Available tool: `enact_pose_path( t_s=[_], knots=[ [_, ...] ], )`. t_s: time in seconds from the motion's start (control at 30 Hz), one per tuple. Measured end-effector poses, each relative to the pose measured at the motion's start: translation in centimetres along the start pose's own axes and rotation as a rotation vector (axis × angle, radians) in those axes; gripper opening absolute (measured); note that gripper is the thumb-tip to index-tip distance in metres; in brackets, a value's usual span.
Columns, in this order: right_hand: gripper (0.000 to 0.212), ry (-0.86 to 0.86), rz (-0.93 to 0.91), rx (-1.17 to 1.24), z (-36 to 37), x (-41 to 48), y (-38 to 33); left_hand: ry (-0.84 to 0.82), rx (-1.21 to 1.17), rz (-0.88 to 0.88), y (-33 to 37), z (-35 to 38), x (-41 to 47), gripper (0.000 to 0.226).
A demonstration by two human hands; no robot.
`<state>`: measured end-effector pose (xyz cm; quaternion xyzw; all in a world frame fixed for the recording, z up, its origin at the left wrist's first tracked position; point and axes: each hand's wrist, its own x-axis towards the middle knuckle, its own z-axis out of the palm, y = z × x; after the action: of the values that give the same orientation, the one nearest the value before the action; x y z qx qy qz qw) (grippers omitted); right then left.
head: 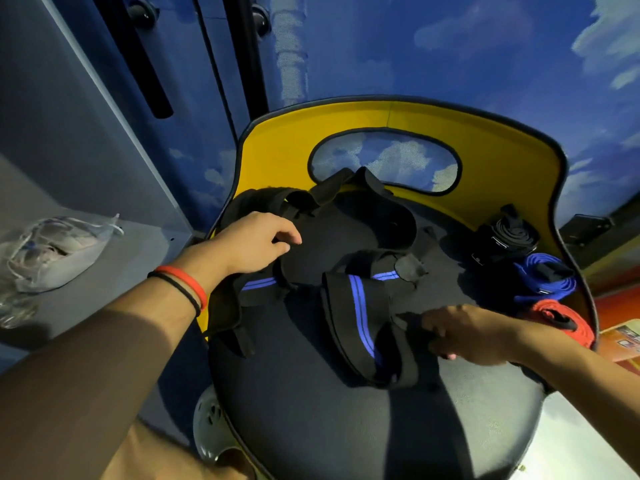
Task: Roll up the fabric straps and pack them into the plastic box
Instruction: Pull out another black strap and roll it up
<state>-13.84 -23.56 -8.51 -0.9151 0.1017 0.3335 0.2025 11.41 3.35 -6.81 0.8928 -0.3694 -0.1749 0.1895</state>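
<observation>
On the chair seat (311, 420) our left hand (256, 242) curls its fingers round a black strap (301, 199), and our right hand (467, 336) pinches the end of the blue-striped strap (360, 306) lying loose between them. A black roll (509, 237), blue roll (547, 277) and red roll (562, 322) sit at the seat's right edge.

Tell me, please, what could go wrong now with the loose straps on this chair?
1. The blue-striped strap seems tangled with the plain black straps. If the right hand pulls its end while the left hand grips the black ones, the tangle may tighten.
2. The red roll lies near the right edge of the chair seat. A hard tug could knock it off or unroll it.
</observation>
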Motion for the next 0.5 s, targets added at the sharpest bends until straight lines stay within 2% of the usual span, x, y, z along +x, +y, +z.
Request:
enact_pose_path(
  t_s=[0.07, 0.17, 0.23, 0.37, 0.5],
  knots=[
    [0.015, -0.038, -0.010, -0.135, -0.2, -0.1, 0.1, -0.028, 0.012, 0.009, 0.3, 0.2, 0.0, 0.022],
    [0.024, -0.002, -0.041, -0.059, -1.3, -0.3, -0.2, -0.076, 0.011, 0.026, 0.4, 0.4, 0.0, 0.022],
    [0.027, 0.108, -0.089, -0.011, -2.4, -0.2, -0.5, -0.010, -0.065, 0.025, 0.4, -0.3, 0.1, 0.023],
    [0.021, 0.463, -0.203, 0.040, -3.8, 1.3, -2.2, 0.251, -0.188, 0.011, -0.1, -2.5, 0.2, 0.031],
    [0.019, 0.558, -0.301, 0.123, -3.7, 3.0, -5.0, 0.292, -0.136, -0.039, -2.0, -3.1, -0.4, 0.034]
  ],
)
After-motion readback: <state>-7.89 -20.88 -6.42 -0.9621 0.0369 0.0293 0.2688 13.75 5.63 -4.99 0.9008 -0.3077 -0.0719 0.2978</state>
